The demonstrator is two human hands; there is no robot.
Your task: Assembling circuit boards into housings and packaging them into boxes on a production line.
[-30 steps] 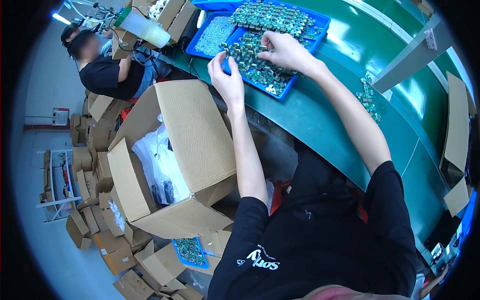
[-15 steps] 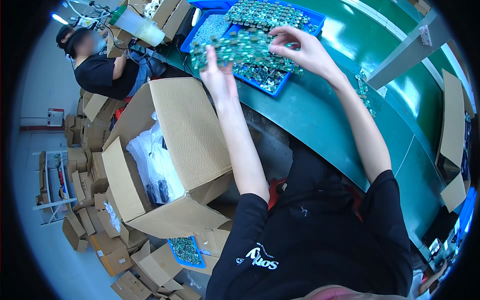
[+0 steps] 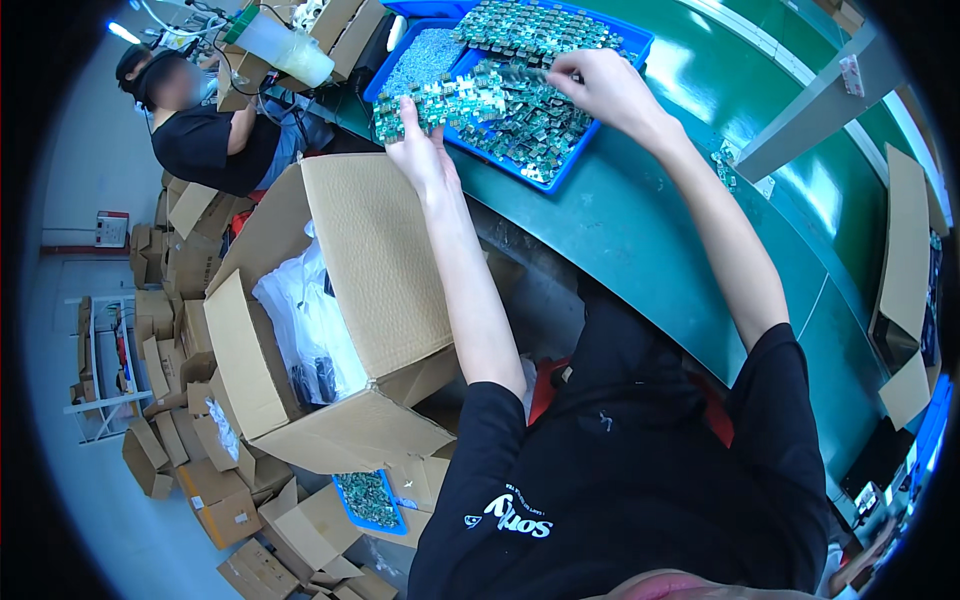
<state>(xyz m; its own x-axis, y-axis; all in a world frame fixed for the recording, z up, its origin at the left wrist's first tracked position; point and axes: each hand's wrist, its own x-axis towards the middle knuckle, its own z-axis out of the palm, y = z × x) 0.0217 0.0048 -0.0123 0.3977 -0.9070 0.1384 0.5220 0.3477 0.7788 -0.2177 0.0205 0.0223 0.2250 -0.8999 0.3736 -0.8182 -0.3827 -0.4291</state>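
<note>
My left hand (image 3: 420,160) grips a green circuit board panel (image 3: 440,104), thumb on top, at the left side of the blue trays. To its right, my right hand (image 3: 610,92) is bent with thumb and fingertips pinched together; a blurred piece shows by the fingertips, too smeared to name. Below both hands stands a blue tray (image 3: 556,184) heaped with small loose circuit boards (image 3: 530,150). More circuit board panels (image 3: 540,28) lie stacked across its far part. Small pale parts (image 3: 422,52) fill the blue compartment on the left.
An open cardboard box (image 3: 385,270) with white plastic bags (image 3: 310,320) stands left of the green table (image 3: 640,270). A grey post (image 3: 810,110) rises at the right, with loose boards (image 3: 724,165) by it. Another person (image 3: 205,145) sits at the far left. Several boxes cover the floor.
My left hand has drawn the panel slightly left and down, and the panel looks shorter at its right end. My right hand has turned over, fingers now pinched. More loose boards show in the tray.
</note>
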